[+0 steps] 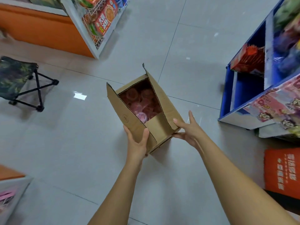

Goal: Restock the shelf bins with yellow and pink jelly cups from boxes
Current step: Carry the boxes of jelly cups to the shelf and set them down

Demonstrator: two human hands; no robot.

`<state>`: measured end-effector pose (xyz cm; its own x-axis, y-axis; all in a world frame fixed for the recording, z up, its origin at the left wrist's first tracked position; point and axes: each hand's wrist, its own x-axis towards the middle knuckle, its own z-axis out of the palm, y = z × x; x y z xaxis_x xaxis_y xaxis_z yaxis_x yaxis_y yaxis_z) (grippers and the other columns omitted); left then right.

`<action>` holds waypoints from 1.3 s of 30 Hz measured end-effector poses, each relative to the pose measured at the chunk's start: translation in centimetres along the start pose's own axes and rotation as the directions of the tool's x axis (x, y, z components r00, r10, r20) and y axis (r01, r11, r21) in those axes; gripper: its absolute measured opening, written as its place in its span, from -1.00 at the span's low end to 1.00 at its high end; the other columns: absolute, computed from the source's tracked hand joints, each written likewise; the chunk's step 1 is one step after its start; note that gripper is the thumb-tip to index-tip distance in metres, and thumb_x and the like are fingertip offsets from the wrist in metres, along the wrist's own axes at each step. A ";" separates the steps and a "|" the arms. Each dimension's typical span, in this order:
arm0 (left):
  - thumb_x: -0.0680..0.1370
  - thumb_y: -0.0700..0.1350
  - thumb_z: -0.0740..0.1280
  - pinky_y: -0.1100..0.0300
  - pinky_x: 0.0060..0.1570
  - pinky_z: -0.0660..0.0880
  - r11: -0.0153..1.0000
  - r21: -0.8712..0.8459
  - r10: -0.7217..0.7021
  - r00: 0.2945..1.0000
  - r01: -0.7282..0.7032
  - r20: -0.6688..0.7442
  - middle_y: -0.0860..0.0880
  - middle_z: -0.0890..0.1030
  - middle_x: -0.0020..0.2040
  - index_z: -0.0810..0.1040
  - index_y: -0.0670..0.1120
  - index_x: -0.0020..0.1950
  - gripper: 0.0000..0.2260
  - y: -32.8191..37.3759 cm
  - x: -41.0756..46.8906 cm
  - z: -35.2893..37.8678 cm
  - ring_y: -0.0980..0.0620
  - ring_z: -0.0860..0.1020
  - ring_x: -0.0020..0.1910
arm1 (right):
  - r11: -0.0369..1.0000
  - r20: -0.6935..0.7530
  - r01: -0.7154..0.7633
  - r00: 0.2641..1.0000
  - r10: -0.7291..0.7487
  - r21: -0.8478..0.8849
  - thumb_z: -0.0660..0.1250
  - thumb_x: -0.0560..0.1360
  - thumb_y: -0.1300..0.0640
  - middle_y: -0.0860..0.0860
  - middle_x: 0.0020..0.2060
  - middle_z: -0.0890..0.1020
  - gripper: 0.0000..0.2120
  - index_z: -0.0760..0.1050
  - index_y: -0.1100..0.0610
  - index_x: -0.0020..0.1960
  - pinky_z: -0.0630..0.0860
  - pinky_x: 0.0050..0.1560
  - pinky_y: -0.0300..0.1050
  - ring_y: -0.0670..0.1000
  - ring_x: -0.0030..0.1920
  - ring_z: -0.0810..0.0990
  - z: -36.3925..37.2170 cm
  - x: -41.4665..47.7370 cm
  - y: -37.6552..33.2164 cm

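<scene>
Two bare forearms are stretched forward, and a cardboard box [126,114] is held between them above the tiled floor [81,143]. Its near left corner is gripped by the left hand [137,142], thumb laid over the flap. Its near right corner is clasped by the right hand [189,129], thumb on top and fingers spread along the side. Whether the base rests on anything cannot be told.

A spill is judged the chief risk. The box is grasped only at its near end and is tipped away from the camera, with all four flaps loose, so a further tilt or a slip on the smooth card could send the contents out over the far edge.

Inside the box, pink jelly cups [142,101] are seen piled loosely, filling it to below the rim; no yellow ones are visible. Further right, a blue shelf unit [243,88] is seen, with a red packet in one compartment and an open compartment below it. At the far left, a white wire rack [100,21] is stocked with boxed goods.
</scene>
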<state>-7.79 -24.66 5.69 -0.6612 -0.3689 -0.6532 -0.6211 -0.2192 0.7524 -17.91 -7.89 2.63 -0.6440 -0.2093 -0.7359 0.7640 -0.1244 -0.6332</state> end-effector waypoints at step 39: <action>0.34 0.26 0.41 -0.13 0.20 0.48 0.989 -0.126 -0.124 0.923 0.083 -0.366 0.13 0.28 0.45 -0.35 0.41 0.39 -0.02 7.4 10.3 -1.7 0.00 0.48 0.22 | 0.892 0.327 -0.067 0.916 0.233 -0.446 0.51 0.37 0.21 0.07 0.07 0.66 -0.44 0.48 0.05 0.34 0.60 -0.11 -0.06 0.02 -0.13 0.67 11.3 14.6 -10.8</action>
<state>-18.47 -31.60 4.69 -0.3792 -0.6434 -0.6650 -0.6154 -0.3613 0.7005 -35.15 -20.55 1.41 -0.3985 -0.5380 -0.7428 0.7069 0.3358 -0.6225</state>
